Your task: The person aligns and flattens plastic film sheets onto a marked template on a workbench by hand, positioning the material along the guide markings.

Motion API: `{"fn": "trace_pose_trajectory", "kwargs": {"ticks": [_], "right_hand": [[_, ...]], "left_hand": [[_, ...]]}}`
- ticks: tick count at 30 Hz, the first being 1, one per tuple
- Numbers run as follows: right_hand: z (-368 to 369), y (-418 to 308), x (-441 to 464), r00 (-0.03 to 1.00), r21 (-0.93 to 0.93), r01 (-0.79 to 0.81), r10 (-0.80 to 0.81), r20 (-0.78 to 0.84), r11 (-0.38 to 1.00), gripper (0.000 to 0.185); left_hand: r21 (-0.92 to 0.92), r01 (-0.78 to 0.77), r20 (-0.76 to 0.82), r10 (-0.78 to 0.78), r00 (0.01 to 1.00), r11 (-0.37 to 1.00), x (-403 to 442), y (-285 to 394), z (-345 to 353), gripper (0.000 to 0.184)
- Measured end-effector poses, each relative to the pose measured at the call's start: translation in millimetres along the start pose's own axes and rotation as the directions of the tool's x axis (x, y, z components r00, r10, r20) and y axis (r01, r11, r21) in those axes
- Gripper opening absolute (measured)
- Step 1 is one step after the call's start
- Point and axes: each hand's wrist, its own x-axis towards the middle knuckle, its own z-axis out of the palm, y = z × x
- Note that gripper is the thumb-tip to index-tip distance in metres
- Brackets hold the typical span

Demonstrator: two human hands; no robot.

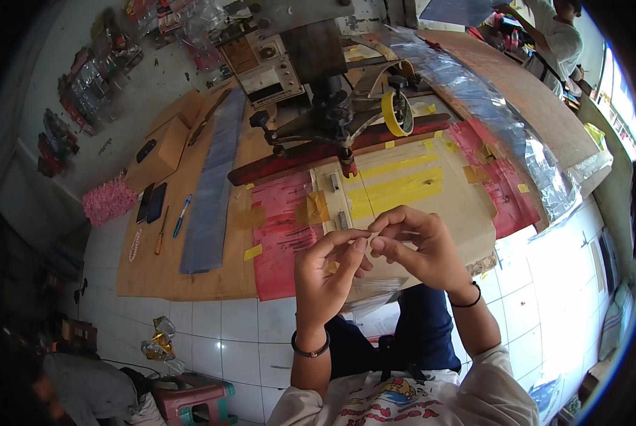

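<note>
My left hand (327, 268) and my right hand (419, 247) meet in front of me over the near edge of the work board (467, 220). Thumb and forefinger are pinched together on each. Between the fingertips there seems to be something thin and pale, too small to name. Below the hands, clear plastic sheets (374, 295) lie at the board's near edge, partly hidden by my fingers. Just beyond are yellow tape strips (396, 192) and a small metal piece (343, 220) on the board. The red-tipped press head (348, 165) stands above the board, apart from both hands.
A machine with a control box (264, 67) rises behind the board, with a yellow tape roll (389, 113) on it. To the left lie a blue plastic strip (215, 184), a pen (181, 216), phones (156, 202) and a cardboard box (163, 150). Another person (563, 42) stands far right.
</note>
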Motion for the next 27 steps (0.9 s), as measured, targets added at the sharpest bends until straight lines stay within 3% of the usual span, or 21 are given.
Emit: {"fn": "trace_pose_trajectory", "kwargs": {"ticks": [6,12,19,21,27], "right_hand": [[7,-4,-15,0.994,0.113,-0.091,0.098,-0.053,0.989,0.018],[-5,-3,-19,0.983,0.111,-0.144,0.155,-0.095,0.983,0.019],[-4,-1,-14,0.983,0.105,-0.103,0.117,-0.139,0.989,0.024],[-5,-2,-13,0.980,0.129,-0.085,0.106,-0.168,0.988,0.026],[-9,-6,-13,0.986,0.077,-0.049,0.060,-0.154,0.996,0.028]], "left_hand": [[-0.072,-0.005,-0.013,0.004,1.000,0.997,-1,3,6,0.019],[-0.154,0.043,-0.031,-0.048,0.998,0.987,1,8,5,0.022],[-0.147,0.035,-0.035,-0.041,0.999,0.988,-2,11,0,0.013],[-0.063,0.018,-0.001,-0.018,1.000,0.998,-2,18,-1,0.016],[-0.159,0.035,0.013,-0.033,0.999,0.987,-1,15,-9,0.025]]}}
